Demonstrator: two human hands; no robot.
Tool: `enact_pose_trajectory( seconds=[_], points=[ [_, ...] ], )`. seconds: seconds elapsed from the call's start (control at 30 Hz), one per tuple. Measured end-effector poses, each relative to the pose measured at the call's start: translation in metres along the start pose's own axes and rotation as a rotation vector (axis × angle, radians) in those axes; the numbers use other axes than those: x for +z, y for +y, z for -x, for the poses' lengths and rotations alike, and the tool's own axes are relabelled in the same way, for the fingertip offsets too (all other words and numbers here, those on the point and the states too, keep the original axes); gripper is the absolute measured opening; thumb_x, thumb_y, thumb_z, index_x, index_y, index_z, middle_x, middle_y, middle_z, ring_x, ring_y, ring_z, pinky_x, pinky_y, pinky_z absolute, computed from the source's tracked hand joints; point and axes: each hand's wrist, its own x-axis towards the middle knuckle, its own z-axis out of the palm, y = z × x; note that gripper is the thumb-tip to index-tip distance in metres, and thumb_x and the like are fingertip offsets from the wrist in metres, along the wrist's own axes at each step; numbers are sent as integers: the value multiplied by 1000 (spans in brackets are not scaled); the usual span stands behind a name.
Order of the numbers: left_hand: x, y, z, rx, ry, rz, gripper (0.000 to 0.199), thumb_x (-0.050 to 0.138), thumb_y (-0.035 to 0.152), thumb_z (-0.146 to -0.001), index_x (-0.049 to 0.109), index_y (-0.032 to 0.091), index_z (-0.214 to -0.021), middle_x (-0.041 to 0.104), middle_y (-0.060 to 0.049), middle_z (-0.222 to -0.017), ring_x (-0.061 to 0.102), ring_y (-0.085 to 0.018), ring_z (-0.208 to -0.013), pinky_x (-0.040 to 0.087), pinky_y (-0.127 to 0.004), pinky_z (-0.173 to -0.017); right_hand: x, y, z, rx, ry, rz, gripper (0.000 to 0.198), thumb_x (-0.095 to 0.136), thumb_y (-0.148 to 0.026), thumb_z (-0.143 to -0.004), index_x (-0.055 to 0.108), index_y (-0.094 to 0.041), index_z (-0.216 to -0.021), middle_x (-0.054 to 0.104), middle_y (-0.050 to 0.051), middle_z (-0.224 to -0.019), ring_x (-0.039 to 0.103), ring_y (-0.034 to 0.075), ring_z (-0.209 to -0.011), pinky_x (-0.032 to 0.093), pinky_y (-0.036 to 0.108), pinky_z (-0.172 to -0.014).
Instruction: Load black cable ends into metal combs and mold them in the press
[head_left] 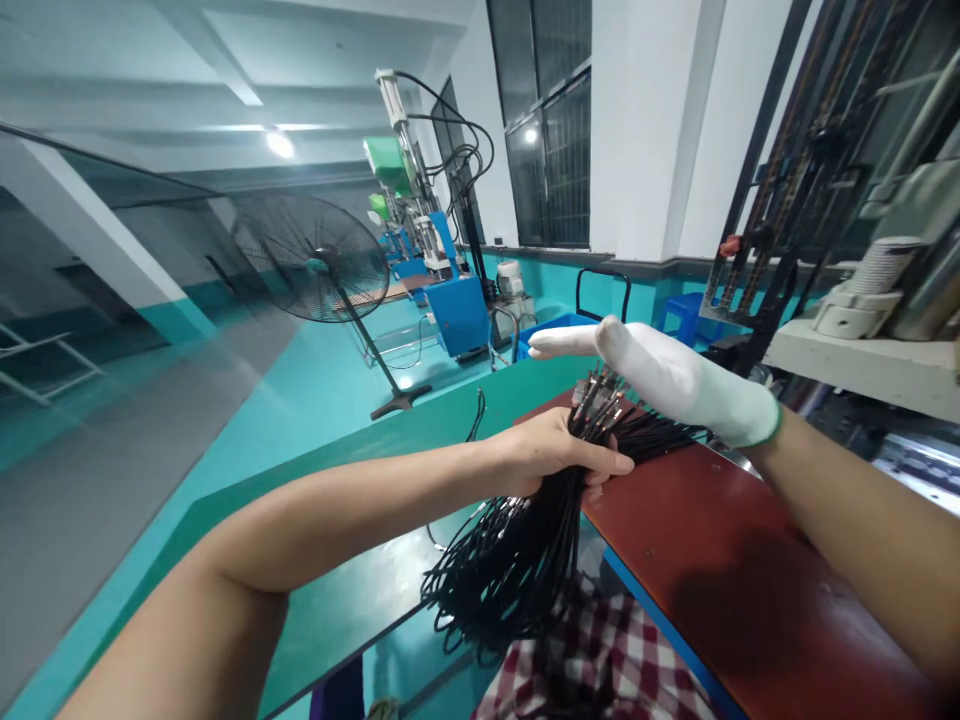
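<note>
My bare left hand [562, 450] is wrapped round a thick bundle of black cables [517, 570]. The metal connector ends [598, 392] stick up out of the fist, and the long loops hang down over my lap. Just above those ends, my right hand [652, 370], in a white glove, is held flat with its fingers stretched out to the left. Nothing shows in its grasp; whether the palm touches the tips I cannot tell. More black cables [660, 430] lie on the red-brown board [720, 560] behind the left hand.
A green table [337, 580] extends to the left, with a few loose cables on it. Machinery [862, 330] stands close on the right. Farther off are a large standing fan [322, 260], a blue machine [457, 315], a blue crate [562, 325] and a blue stool [682, 315].
</note>
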Motion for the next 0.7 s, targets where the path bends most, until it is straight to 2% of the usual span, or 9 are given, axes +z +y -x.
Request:
enact_pose_trajectory(
  seconds=[0.13,0.23,0.33,0.43,0.5,0.57,0.63,0.7],
  points=[
    [0,-12,-15,-13,-36,35,29,80,24,-67,52,15,-67,52,4,-51,50,-8,-47,44,-26,-56,-2,19,9,51,-24,-50,64,21,-61,-97,65,-22,-123,62,3,-131,50,22,-129,35,40,-115],
    [-3,-19,-23,-5,-48,56,29,80,23,-65,52,15,-68,52,5,-52,51,-8,-47,43,-26,-56,-3,27,15,57,-77,-62,67,17,-61,-97,61,-22,-128,59,4,-135,51,21,-129,39,39,-112],
    [-5,-23,-28,-6,-58,20,27,79,22,-67,54,15,-71,54,4,-52,50,-9,-47,41,-25,-55,-2,30,16,-4,-164,109,70,23,-64,-95,56,-15,-133,57,9,-137,52,24,-127,40,41,-110],
    [-6,-25,-30,17,-87,8,23,76,22,-71,55,14,-71,55,3,-54,50,-8,-47,39,-25,-54,-1,35,15,-48,-230,258,76,28,-68,-92,51,-12,-138,52,13,-141,47,28,-132,35,46,-112],
    [-7,-24,-30,19,-84,24,21,75,22,-72,55,14,-71,56,2,-54,50,-8,-48,39,-24,-55,-3,40,16,-54,-173,205,75,27,-67,-93,40,-16,-146,45,11,-148,40,26,-137,31,45,-115],
    [-8,-24,-30,15,-76,30,20,74,22,-72,56,14,-72,56,3,-54,50,-8,-48,39,-24,-55,-4,45,18,-41,-44,103,69,23,-62,-96,29,-21,-151,35,7,-154,34,20,-142,26,41,-119],
    [-9,-23,-29,14,-80,19,20,75,23,-72,56,14,-72,56,3,-53,50,-8,-47,39,-24,-55,-5,48,21,-13,-28,101,67,22,-61,-97,36,-20,-148,35,6,-154,32,19,-142,22,40,-121],
    [-9,-22,-28,11,-74,14,22,76,24,-71,56,14,-71,56,2,-52,50,-8,-47,40,-24,-54,-3,47,21,-4,-107,170,69,24,-64,-95,48,-18,-140,42,7,-150,35,20,-141,23,41,-121]
  ],
)
